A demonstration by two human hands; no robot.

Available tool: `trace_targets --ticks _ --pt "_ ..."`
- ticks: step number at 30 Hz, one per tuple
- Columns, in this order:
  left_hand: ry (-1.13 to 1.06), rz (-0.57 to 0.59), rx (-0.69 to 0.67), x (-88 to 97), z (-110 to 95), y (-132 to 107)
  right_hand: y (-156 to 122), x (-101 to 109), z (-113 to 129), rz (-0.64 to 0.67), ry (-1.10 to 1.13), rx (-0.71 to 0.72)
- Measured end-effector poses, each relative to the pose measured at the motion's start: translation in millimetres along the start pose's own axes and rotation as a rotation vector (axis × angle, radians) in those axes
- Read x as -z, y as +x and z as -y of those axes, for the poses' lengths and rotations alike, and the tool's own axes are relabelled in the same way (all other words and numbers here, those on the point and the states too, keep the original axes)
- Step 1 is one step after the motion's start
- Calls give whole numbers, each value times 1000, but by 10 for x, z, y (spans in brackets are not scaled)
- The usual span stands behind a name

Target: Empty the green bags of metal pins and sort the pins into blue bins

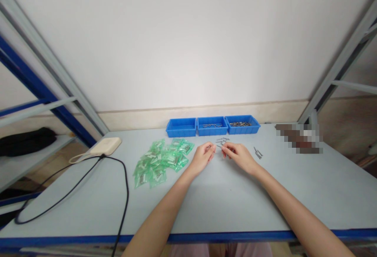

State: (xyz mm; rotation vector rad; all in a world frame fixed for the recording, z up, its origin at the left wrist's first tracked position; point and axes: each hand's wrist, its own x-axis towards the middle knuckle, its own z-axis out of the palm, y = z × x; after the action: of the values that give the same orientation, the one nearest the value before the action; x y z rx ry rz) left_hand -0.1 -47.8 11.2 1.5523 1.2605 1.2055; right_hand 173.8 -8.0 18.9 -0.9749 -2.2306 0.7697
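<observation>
Over the middle of the table, my two hands are close together, fingertips nearly meeting. My right hand (239, 155) is closed in a pinch on a thin metal pin (218, 146) that points toward the left hand; whether it is a screw is too small to tell. My left hand (202, 156) has its fingers curled together, and what they hold, if anything, is hidden. Just beyond the fingertips lies a small group of loose metal pins (225, 139). To the right of my right hand is another little cluster of pins (258, 153).
Three blue bins (212, 132) stand in a row at the back; the middle and right ones contain metal pieces. Green plastic bags (160, 158) with metal parts are heaped at left. Further left are a white box (107, 146) and a black cable (127, 186). A blurred-out patch (303, 141) is at right.
</observation>
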Motion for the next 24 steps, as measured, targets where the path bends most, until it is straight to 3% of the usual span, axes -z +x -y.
trace_targets --ticks 3,6,10,13,15,18,21,24 --pt "-27 -19 1 16 82 50 132 -24 -96 8 80 -21" --pt "-57 -74 10 41 197 128 510 17 -150 -65 101 -96" --pt "-42 -76 23 69 255 164 1119 196 -72 -229 -235 -277" --pt "-31 -40 52 82 246 139 1315 375 -83 -354 -328 -334" --pt "-26 -26 60 87 245 130 1264 536 -234 -446 -380 -353" --pt "12 -38 46 83 253 141 975 895 -707 -567 -532 -361" --pt "121 -75 12 64 241 154 546 1358 -1300 -521 -693 -412" --pt "296 -36 -73 43 197 144 150 1743 -1771 -503 -758 -502"
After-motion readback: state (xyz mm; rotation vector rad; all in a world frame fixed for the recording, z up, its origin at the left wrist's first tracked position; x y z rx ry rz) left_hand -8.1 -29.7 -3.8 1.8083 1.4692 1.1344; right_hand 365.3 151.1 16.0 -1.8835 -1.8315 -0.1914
